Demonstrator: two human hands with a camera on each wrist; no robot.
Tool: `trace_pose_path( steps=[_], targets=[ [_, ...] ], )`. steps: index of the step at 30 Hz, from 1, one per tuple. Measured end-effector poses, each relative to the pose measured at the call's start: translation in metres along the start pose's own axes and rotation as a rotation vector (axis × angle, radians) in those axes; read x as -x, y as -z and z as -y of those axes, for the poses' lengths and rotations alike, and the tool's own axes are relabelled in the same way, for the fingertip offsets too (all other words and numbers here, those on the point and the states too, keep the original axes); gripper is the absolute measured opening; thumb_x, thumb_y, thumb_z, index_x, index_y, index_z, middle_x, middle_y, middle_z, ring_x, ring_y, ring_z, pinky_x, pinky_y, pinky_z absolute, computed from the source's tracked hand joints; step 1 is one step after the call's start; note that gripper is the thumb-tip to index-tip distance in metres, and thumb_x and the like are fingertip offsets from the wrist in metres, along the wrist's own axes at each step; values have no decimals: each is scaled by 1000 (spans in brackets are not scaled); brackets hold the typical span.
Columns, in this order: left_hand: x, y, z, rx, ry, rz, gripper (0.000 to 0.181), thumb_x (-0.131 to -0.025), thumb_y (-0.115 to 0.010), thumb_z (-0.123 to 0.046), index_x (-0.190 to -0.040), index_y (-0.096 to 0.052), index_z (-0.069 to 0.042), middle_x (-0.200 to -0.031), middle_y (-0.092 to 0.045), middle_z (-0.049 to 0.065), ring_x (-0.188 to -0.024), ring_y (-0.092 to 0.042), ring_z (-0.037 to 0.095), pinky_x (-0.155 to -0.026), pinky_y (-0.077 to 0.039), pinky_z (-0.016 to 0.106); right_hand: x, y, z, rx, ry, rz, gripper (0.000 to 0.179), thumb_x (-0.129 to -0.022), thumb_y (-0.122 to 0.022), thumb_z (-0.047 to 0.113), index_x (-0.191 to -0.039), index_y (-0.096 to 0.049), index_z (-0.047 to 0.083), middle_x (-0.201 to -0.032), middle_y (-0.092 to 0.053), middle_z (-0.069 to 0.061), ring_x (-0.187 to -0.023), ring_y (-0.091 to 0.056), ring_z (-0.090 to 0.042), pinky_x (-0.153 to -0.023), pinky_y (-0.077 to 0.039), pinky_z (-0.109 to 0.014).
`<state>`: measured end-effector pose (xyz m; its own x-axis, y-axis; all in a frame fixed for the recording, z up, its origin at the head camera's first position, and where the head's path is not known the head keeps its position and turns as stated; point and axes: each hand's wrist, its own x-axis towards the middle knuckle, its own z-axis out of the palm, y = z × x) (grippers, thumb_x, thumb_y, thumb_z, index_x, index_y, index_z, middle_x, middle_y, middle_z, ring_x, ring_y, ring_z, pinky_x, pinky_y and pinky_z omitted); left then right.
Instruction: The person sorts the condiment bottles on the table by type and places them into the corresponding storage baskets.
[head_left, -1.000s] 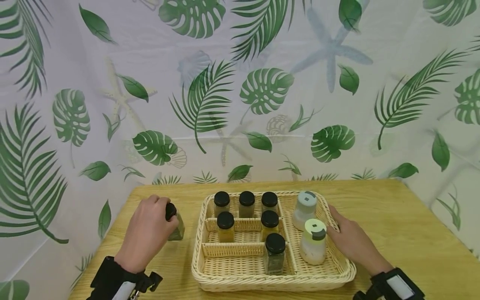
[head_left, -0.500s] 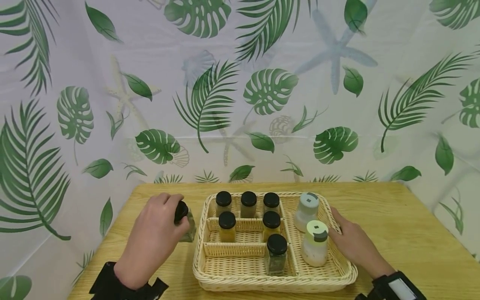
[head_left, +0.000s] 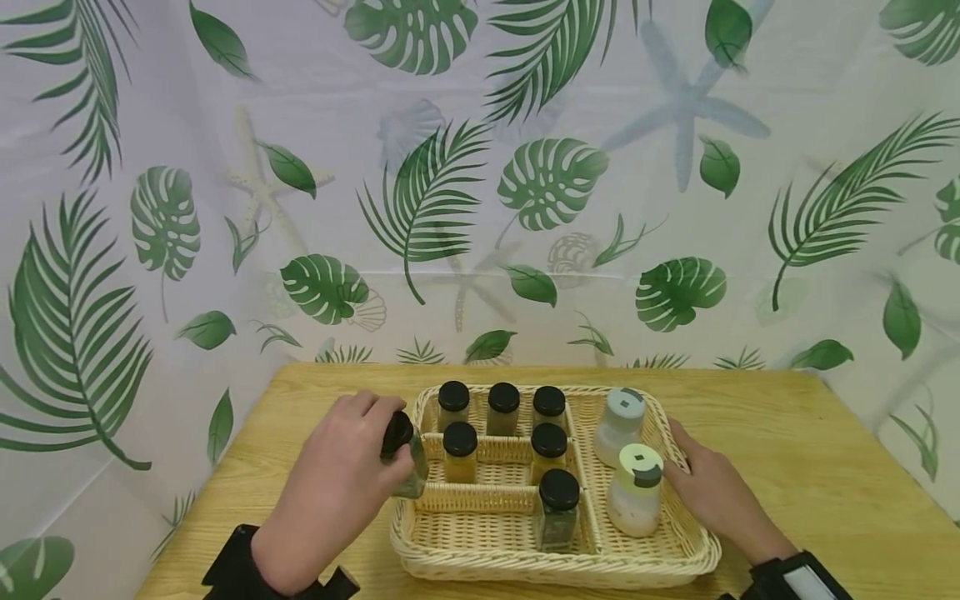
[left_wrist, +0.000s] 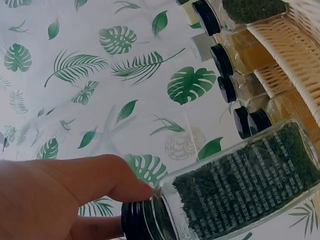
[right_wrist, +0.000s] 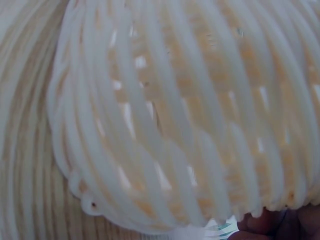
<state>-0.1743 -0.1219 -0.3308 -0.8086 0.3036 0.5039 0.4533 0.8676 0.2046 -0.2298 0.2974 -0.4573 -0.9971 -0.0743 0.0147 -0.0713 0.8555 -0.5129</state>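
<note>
My left hand pinches a glass spice jar by its black lid, thumb on the near side. The jar overlaps the basket's left rim in the head view. Dark green dried flakes and white printing show through its glass in the left wrist view, where the spice jar lies tilted across the frame. My right hand grips the right rim of the woven basket. In the right wrist view the basket's weave fills most of the picture, with fingertips at its lower edge.
Black-lidded jars stand upright in the basket: three at the back, two in the middle row, and one front jar at the right. The right section holds a grey-lidded shaker and a yellow-green-lidded shaker. Wooden table surrounds the basket.
My left hand has carried the spice jar rightward, from the table beside the basket to its left rim. My right hand keeps its grip on the basket. The head view has shifted slightly.
</note>
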Motion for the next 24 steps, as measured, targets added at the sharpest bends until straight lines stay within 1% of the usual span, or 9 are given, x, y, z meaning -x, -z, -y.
trace_pose_path(
  steps=[2, 5, 10, 14, 18, 20, 24],
  targets=[
    [0, -2, -3, 8, -7, 2, 36, -74, -71, -13, -108, -66, -1, -94, -61, 9, -82, -53, 21, -62, -51, 34, 0, 0, -1, -1, 2, -3, 64, -99, -40, 23, -148, -13, -7, -138, -34, -37, -121, -35, -47, -92, -36, -65],
    [-1, -6, -7, 18, -8, 22, 35, -74, -71, -13, -107, -66, -2, -92, -60, 7, -80, -52, 19, -60, -51, 31, 0, -1, -2, -2, 4, -7, 64, -99, -40, 23, -148, -14, -7, -138, -34, -36, -121, -35, -47, -92, -36, -65],
    [0, -13, -11, 35, -8, 62, 35, -74, -72, -15, -107, -67, -3, -94, -61, 6, -81, -52, 17, -60, -51, 28, 1, -1, -3, -5, 11, -10, 64, -99, -40, 24, -149, -13, -6, -138, -35, -36, -121, -36, -46, -92, -36, -64],
    [2, -18, -13, 45, -16, 82, 35, -75, -72, -15, -107, -66, -4, -96, -61, 6, -82, -53, 16, -61, -51, 28, 1, -2, -2, -7, 10, -14, 64, -99, -40, 25, -149, -13, -5, -138, -35, -36, -120, -36, -47, -92, -37, -64],
    [4, -24, -15, 39, -28, 91, 33, -75, -71, -17, -105, -67, -4, -93, -60, 6, -80, -52, 15, -60, -52, 27, 1, -1, -2, -3, 4, -15, 63, -99, -39, 25, -149, -14, -5, -138, -35, -36, -121, -35, -47, -92, -36, -65],
    [5, -27, -16, 36, -32, 102, 32, -75, -71, -19, -103, -67, -5, -92, -60, 5, -79, -51, 15, -59, -52, 28, 1, -1, -2, -6, 9, -17, 63, -99, -39, 25, -149, -14, -5, -138, -35, -36, -120, -36, -47, -92, -37, -64],
    [6, -35, -18, 44, -45, 127, 30, -75, -71, -20, -101, -67, -6, -92, -60, 4, -80, -51, 16, -63, -51, 31, 2, -2, -2, -12, 17, -20, 63, -99, -40, 25, -149, -14, -5, -138, -35, -36, -120, -36, -47, -92, -37, -64]
  ],
)
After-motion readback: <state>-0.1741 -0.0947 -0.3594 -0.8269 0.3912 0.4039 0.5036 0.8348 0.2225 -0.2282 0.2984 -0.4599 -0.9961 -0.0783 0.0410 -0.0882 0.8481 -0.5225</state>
